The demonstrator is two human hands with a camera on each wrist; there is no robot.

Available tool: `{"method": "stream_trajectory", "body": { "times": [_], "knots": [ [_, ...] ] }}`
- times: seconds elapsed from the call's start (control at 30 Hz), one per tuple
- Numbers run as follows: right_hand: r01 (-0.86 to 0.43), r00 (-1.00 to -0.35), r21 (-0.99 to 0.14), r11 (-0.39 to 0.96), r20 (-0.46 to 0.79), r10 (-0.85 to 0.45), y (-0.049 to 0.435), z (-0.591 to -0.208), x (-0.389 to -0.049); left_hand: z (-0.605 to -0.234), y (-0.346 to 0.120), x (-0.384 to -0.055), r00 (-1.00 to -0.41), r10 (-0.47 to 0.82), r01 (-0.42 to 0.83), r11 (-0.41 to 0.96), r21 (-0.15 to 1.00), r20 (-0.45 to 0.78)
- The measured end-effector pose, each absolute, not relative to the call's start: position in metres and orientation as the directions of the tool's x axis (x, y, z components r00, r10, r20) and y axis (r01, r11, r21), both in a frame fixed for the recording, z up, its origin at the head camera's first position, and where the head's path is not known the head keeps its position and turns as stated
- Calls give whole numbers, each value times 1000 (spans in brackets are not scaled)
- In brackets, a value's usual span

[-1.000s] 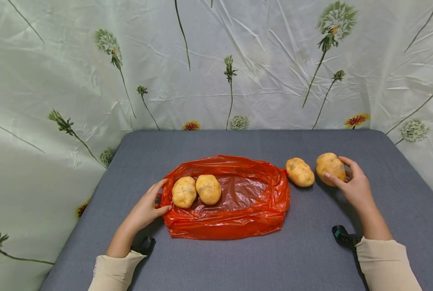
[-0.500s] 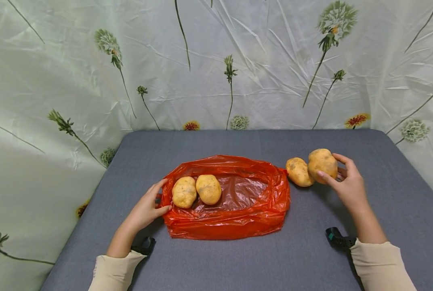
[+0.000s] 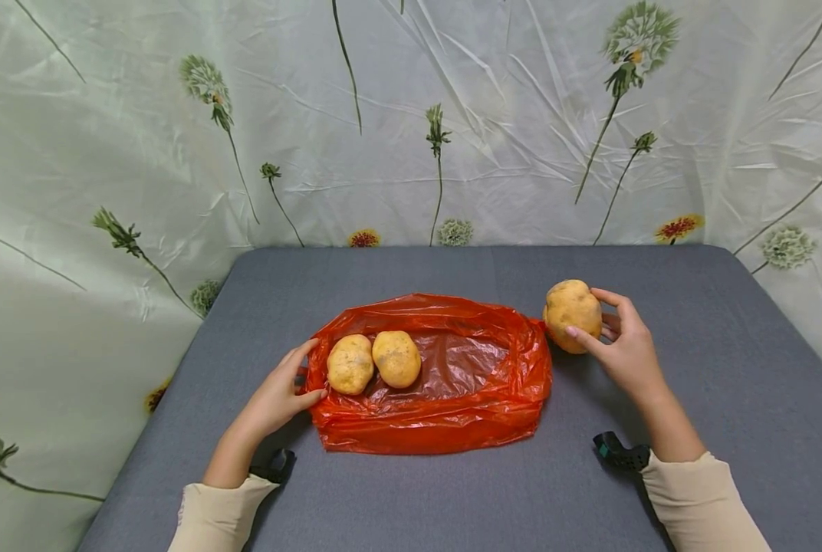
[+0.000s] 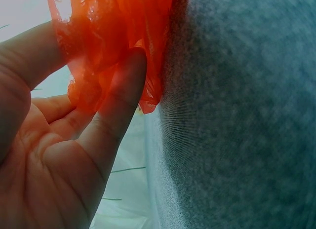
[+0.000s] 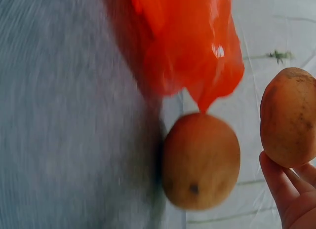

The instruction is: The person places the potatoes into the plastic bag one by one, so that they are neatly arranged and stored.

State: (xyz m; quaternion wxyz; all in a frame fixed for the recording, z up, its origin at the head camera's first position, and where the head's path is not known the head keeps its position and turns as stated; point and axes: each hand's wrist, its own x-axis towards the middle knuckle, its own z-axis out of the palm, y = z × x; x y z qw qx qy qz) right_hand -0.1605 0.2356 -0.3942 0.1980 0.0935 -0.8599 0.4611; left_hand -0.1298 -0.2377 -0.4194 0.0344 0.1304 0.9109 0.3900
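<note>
A red plastic bag lies with its mouth spread wide. Two yellow potatoes, one left and one right, sit side by side in its left part. My left hand grips the bag's left rim; in the left wrist view the thin red film hangs between and over its fingers. Raised off the table at the bag's right end, a potato is held by my right hand between thumb and fingers. Below it, another potato rests beside the bag's right corner, mostly hidden in the head view.
Everything lies on a grey cloth-covered table. Behind and to the left hangs a pale curtain printed with flowers. Black wrist straps show at both sleeves, the right one above the table.
My right hand has lifted its potato and carried it left, over the potato beside the bag, which it now mostly covers. My left hand and the bag have stayed put.
</note>
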Motion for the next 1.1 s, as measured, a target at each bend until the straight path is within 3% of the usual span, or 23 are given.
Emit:
{"method": "stream_trajectory", "body": {
  "times": [0.5,1.1],
  "knots": [
    [-391,-920,-836,385,368,-134,178,-370,-149,-419,-237,-130,-965,260,198,665,720,26],
    [-343,-926,-869,356,251,-281,133,-374,-151,-418,-237,-130,-965,261,198,673,713,21]
  ]
}}
